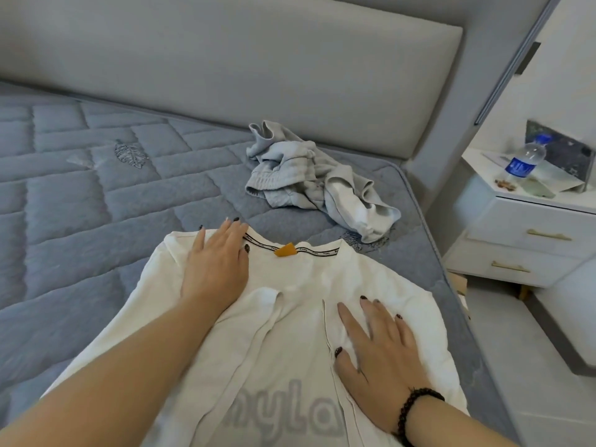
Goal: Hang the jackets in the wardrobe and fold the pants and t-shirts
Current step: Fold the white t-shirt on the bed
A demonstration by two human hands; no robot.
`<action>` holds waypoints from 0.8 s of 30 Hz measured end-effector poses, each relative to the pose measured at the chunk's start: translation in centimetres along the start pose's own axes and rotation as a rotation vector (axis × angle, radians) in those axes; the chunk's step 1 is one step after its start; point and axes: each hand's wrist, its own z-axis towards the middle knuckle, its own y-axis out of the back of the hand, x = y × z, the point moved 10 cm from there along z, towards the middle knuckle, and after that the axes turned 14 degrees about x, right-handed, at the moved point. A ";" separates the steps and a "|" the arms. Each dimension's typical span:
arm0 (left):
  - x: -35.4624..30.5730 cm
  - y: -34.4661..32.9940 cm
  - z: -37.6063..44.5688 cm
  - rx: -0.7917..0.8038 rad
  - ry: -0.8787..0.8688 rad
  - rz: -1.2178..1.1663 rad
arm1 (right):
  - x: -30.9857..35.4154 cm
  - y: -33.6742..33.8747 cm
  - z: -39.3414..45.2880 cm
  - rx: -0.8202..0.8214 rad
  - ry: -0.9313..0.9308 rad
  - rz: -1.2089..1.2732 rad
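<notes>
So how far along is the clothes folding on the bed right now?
Partly done: the white t-shirt lies on the mattress with both sleeves already folded in. In hand: the left hand presses flat near the collar, the right hand flat on the right sleeve fold. Left: the final fold, and the crumpled grey garment near the headboard is untouched. No jackets or wardrobe are in view.

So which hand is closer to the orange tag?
Left. The left hand presses the t-shirt right beside the orange tag, at the collar. The right hand lies flat lower down the shirt, farther from it.
</notes>
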 end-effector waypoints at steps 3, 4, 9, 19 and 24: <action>0.3 -0.7 0.4 0.042 0.033 0.058 | -2.4 4.3 2.0 -0.149 0.113 0.046; 0.4 -0.8 0.5 0.048 0.034 0.071 | -4.3 6.6 2.8 -0.265 0.096 0.074; 0.3 -0.4 0.5 0.007 0.024 -0.002 | -9.4 9.1 8.7 -0.349 -0.078 0.404; 1.1 0.3 0.7 -0.087 0.053 -0.065 | -3.5 8.5 7.7 -0.502 -0.066 0.225; 0.4 1.3 -0.1 -0.207 0.022 0.086 | 0.2 3.6 -0.6 -0.630 -0.099 0.252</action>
